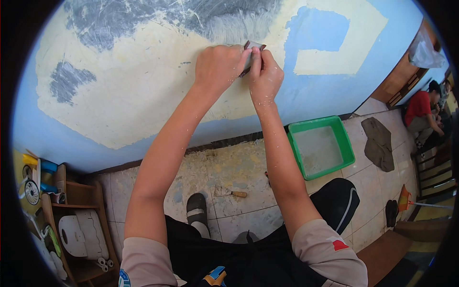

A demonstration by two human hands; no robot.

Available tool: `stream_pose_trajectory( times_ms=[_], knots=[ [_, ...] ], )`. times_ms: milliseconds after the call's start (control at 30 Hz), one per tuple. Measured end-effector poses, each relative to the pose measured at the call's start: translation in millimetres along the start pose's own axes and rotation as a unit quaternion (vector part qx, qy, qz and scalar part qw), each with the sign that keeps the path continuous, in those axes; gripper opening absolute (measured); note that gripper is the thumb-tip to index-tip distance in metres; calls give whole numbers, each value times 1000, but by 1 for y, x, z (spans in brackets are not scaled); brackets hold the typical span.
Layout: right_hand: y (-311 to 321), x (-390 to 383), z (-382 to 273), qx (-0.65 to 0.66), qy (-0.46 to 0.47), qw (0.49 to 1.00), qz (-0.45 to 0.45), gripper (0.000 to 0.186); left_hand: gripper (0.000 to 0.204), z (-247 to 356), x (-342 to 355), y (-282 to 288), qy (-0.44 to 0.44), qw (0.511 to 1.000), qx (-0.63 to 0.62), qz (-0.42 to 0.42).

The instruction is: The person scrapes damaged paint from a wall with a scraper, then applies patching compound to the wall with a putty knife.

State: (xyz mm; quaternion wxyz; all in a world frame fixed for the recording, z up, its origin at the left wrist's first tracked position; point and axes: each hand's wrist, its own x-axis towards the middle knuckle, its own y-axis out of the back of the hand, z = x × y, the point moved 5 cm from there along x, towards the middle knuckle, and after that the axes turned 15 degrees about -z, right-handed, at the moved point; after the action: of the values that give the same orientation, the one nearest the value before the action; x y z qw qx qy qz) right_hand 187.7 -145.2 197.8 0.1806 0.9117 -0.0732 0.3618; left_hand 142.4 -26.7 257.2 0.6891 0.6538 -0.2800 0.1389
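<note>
Both of my arms reach up to a blue wall point(318, 33) with cream and dark grey patches. My left hand point(219, 68) and my right hand point(266, 79) grip a folded piece of sandpaper point(248, 60), grey with dark brown curled edges, between them. It sits against the wall at the lower edge of a scratched grey patch point(239, 24). The right thumb presses on its face, and the left fingers close on its left side, partly hiding it. Pale flecks dot both forearms.
Right of my arms, a green basin point(352, 152) of cloudy water stands on the tiled floor. Below lies a wooden-handled scraper point(239, 194). A brown cloth point(377, 143) is farther right, near a crouching person in red point(418, 112). A wooden shelf point(79, 205) stands left.
</note>
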Motion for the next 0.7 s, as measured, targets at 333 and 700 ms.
stream_pose_trajectory(
  times_ms=[333,700],
  knots=[
    [14,31,-12,51,12,998,39,40,42,6,20,13,0,995,-12,96],
    [13,17,4,-13,-44,999,25,38,38,16,19,1,20,999,-13,42]
  ],
)
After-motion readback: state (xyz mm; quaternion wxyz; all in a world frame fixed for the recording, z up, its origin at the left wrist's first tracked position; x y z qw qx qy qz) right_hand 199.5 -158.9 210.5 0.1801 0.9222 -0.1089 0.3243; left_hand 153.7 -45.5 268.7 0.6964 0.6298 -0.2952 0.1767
